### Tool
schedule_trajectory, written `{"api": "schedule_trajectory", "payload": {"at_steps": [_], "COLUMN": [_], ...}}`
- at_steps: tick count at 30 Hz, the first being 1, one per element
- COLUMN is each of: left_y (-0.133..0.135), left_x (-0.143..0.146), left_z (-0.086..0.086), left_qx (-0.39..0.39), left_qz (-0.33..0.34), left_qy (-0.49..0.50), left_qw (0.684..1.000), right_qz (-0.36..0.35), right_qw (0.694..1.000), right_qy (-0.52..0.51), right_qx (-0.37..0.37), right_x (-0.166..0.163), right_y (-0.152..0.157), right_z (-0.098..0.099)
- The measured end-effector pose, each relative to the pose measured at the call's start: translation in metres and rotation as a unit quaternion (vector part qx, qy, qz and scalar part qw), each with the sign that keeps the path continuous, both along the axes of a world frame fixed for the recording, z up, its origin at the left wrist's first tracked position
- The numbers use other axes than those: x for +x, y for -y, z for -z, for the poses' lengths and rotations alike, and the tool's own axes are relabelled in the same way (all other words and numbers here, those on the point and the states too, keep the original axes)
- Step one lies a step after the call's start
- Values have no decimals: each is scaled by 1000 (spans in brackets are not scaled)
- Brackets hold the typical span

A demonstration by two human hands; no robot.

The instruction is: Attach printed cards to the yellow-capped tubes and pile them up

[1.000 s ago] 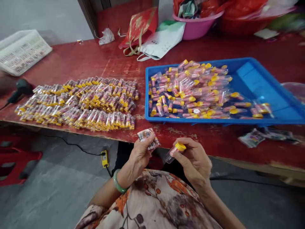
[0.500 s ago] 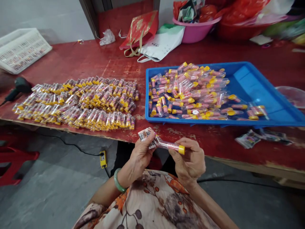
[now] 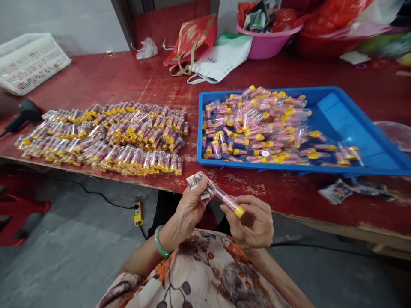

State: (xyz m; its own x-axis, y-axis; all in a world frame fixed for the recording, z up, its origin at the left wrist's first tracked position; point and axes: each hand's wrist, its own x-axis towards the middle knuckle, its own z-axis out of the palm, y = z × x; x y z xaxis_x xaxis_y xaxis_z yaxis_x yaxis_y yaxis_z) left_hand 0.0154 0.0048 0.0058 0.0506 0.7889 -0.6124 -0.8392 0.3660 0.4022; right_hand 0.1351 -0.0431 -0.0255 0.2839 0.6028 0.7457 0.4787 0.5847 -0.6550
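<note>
My left hand (image 3: 190,205) is closed on a small stack of printed plastic sleeves (image 3: 196,183) just below the table's front edge. My right hand (image 3: 253,220) grips a clear tube with a yellow cap (image 3: 226,199), the cap end toward me. The tube's open-side tip touches the sleeves in my left hand. A blue tray (image 3: 340,115) on the right holds a heap of loose yellow-capped tubes (image 3: 257,124). To the left, rows of wrapped tubes (image 3: 105,137) lie on the red table (image 3: 128,81).
A white slotted basket (image 3: 30,62) sits at the far left, with a dark hand tool (image 3: 24,112) near it. Bags (image 3: 205,47) and a pink basin (image 3: 266,40) stand at the back. Loose sleeves (image 3: 337,190) lie right of me. A yellow cable switch (image 3: 138,213) hangs below.
My right hand turned the tube from cap-up to pointing at my left hand, then brought its tip against the sleeves. Both hands drew slightly closer together.
</note>
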Motion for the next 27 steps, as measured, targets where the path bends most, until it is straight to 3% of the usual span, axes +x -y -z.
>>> {"api": "schedule_trajectory", "payload": {"at_steps": [5,10,13,21,27], "left_y": [2,2,2,2,-1], "left_x": [0,-2,-2,-1,-4], "left_z": [1,-1,0,1,-3], "left_qx": [12,1,0,6,-32], "left_qz": [15,26,24,16,-15], "left_qy": [-15,-12,-12,-1,7], "left_qw": [1000,1000,1000,1000,999], "right_qz": [0,-18,5,33,26], "right_qw": [998,997,996,990,982], "right_qy": [58,-39,-53,134,187], "right_qx": [12,-64,-68,-4,25], "right_x": [-1,-3,-5,-3,3], "right_y": [1,-1,-1,6,7], "right_z": [-2,2,5,1,8]}}
